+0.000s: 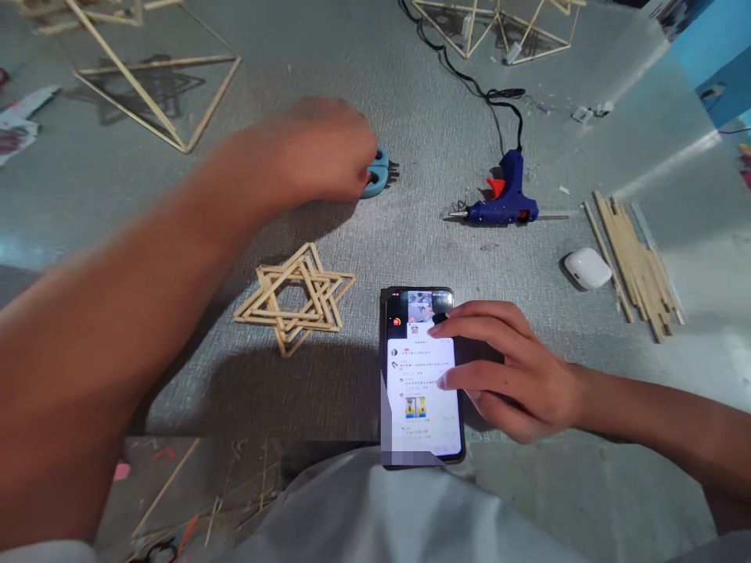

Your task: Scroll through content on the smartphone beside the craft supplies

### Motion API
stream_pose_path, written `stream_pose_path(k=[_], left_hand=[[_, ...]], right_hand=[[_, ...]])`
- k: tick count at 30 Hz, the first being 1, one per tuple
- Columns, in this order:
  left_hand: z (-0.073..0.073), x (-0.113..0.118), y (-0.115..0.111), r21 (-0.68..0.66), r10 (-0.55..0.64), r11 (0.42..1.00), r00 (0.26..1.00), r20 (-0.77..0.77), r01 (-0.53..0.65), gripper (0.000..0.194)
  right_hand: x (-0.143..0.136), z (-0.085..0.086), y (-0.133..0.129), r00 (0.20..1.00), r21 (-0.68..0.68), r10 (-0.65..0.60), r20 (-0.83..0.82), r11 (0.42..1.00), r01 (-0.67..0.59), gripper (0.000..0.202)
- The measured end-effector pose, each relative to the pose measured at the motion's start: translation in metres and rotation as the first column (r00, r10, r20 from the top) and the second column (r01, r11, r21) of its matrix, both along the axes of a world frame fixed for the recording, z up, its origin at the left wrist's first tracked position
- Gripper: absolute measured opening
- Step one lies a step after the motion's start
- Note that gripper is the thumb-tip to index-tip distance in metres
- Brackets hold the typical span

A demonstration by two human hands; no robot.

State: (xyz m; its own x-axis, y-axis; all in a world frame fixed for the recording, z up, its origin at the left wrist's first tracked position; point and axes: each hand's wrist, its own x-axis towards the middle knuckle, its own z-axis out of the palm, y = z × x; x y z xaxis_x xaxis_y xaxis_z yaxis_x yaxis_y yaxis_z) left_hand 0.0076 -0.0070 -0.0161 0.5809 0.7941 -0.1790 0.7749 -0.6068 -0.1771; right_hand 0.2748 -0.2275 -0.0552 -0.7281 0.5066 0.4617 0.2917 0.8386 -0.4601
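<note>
My left hand [332,152] is closed at the blue handles of a small tool [377,173], its fingers curled and partly hidden from above. My right hand [510,367] reaches over a lit phone [425,399], with its fingers spread and fingertips at the screen. The phone lies upright at the table's front edge and shows a page of text and pictures. To its left a star-shaped frame of wooden sticks [270,319] lies flat. A blue glue gun with a red trigger [504,209] rests on its side beyond the phone, its black cord running back.
Right of the phone are a white earphone case [587,268] and a pile of wooden sticks [634,262]. Stick frames stand at the back left [214,100] and back right [543,56]. Scissors [161,551] and loose sticks lie below the table's front edge.
</note>
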Motion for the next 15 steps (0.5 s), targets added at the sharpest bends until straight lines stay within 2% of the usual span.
stream_pose_path(k=[4,9,12,15], left_hand=[[-0.004,-0.002,0.001,0.002,-0.038,0.999,0.999,0.012,0.038,0.065],[-0.012,-0.009,0.009,-0.029,-0.01,0.999,0.993,0.115,0.013,0.074],[-0.006,-0.009,0.009,-0.032,0.024,0.999,0.991,0.132,-0.02,0.076],[0.002,-0.009,0.007,-0.062,0.068,0.996,0.985,0.158,-0.059,0.069]], right_hand=[[-0.001,-0.001,0.001,0.999,0.008,-0.011,-0.047,1.0,0.011,0.03],[0.0,-0.01,-0.001,0.987,-0.007,0.02,-0.16,1.0,-0.021,0.031],[0.001,-0.013,-0.004,0.987,0.021,0.121,-0.101,0.993,-0.12,0.027],[0.001,-0.012,-0.006,0.987,0.054,0.161,-0.01,0.986,-0.16,0.021]])
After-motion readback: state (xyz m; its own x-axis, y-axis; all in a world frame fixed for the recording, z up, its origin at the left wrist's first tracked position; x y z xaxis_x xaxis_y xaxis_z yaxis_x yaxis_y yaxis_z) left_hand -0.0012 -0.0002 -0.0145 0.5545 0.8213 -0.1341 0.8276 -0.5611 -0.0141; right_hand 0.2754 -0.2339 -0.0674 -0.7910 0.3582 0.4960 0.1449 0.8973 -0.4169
